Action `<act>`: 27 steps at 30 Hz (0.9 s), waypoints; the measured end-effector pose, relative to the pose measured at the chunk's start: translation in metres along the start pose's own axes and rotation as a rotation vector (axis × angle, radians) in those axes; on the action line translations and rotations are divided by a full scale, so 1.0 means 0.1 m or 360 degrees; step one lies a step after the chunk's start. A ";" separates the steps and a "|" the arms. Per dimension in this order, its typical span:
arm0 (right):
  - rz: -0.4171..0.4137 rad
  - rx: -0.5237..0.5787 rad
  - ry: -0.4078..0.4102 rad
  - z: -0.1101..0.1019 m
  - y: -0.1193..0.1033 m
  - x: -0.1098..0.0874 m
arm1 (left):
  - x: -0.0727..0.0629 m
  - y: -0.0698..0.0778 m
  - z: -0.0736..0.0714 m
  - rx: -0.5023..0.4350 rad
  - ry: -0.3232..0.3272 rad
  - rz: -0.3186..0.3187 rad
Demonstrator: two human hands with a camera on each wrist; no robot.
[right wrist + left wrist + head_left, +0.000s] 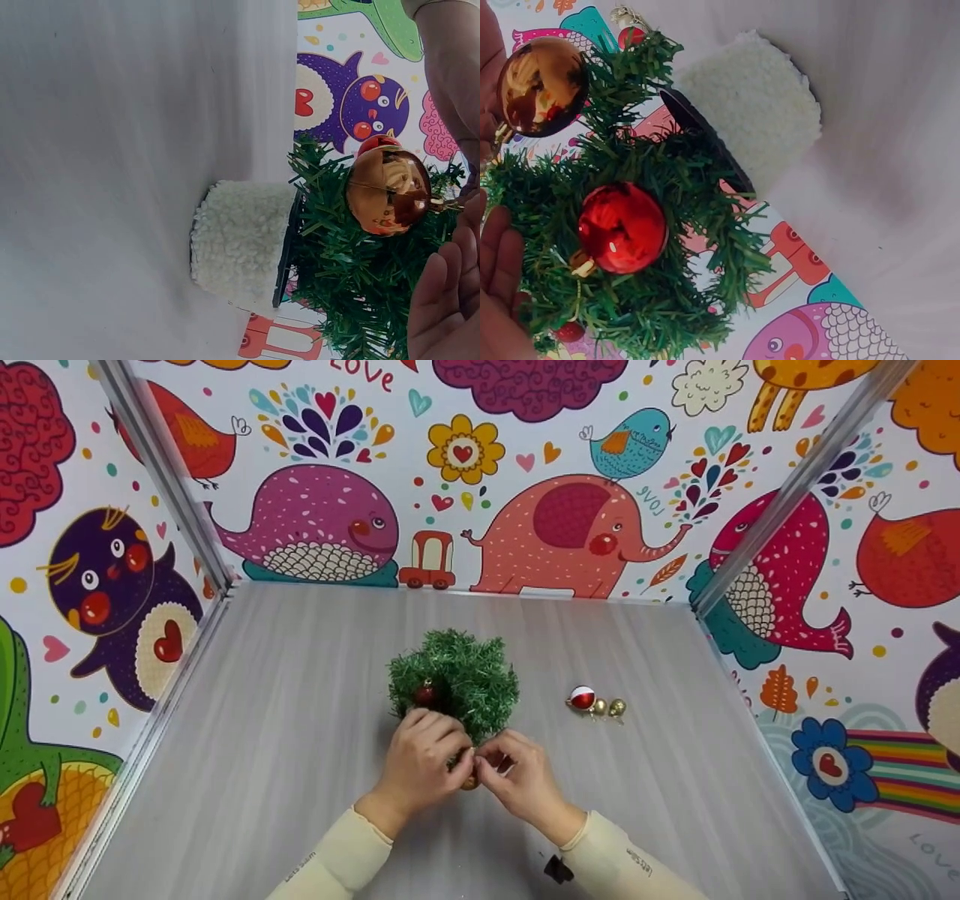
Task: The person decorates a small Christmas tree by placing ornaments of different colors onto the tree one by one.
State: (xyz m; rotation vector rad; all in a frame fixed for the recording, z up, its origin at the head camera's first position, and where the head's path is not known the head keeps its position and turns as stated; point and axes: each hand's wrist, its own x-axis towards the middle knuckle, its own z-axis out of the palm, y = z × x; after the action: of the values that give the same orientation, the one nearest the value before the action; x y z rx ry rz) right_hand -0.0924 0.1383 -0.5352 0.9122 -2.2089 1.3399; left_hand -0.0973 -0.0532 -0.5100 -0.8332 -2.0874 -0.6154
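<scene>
A small green artificial Christmas tree (457,675) stands in a pot wrapped in fluffy white (244,236). A shiny gold Christmas bauble (388,190) hangs at its near side, just below the meeting fingertips. My left hand (427,757) and right hand (521,772) both pinch at the gold bauble's string by the branches; the exact grip is partly hidden. A red bauble (622,227) hangs on the tree's left side, its gold cap showing. Below it in the left wrist view is a smaller red ornament (569,331).
Right of the tree lie a red and white bauble (582,697) and small gold ornaments (616,707) on the grey wood-grain table (300,660). A small black object (557,869) is near the right forearm. Patterned panels (322,525) enclose the table.
</scene>
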 end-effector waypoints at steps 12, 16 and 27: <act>0.0009 -0.0054 0.0050 -0.03 0.04 0.01 | -0.03 -0.06 -0.02 0.0060 -0.0016 0.0041; -0.0035 -0.0061 0.0089 -0.02 0.06 0.01 | -0.04 -0.06 -0.03 0.0084 -0.0015 0.0056; -0.0196 -0.0209 0.0220 -0.01 0.10 0.04 | -0.02 -0.07 -0.02 0.0121 -0.0026 0.0031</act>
State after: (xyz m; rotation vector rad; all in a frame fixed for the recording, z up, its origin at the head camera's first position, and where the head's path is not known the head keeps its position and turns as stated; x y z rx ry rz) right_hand -0.1018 0.1413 -0.5383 0.8654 -2.0738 1.1513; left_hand -0.1000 -0.0599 -0.5111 -0.8171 -2.1013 -0.5171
